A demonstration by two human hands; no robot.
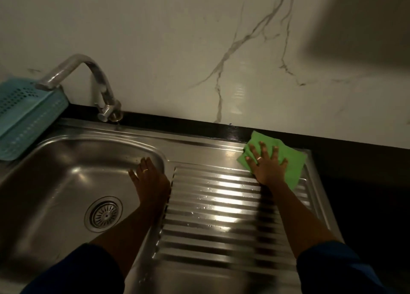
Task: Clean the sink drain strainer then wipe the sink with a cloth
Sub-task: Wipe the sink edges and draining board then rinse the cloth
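The steel sink fills the lower left, with the round drain strainer seated in its bottom. To its right lies the ribbed drainboard, still flecked with water drops. A green cloth is spread flat on the drainboard's far right corner. My right hand presses down on the cloth, fingers spread, a ring on one finger. My left hand rests on the basin's right rim with its fingers reaching over the edge into the basin, holding nothing.
A chrome tap curves over the sink from the back ledge. A pale blue perforated basket leans at the far left. A marble-patterned wall stands behind, above a black counter strip that continues to the right.
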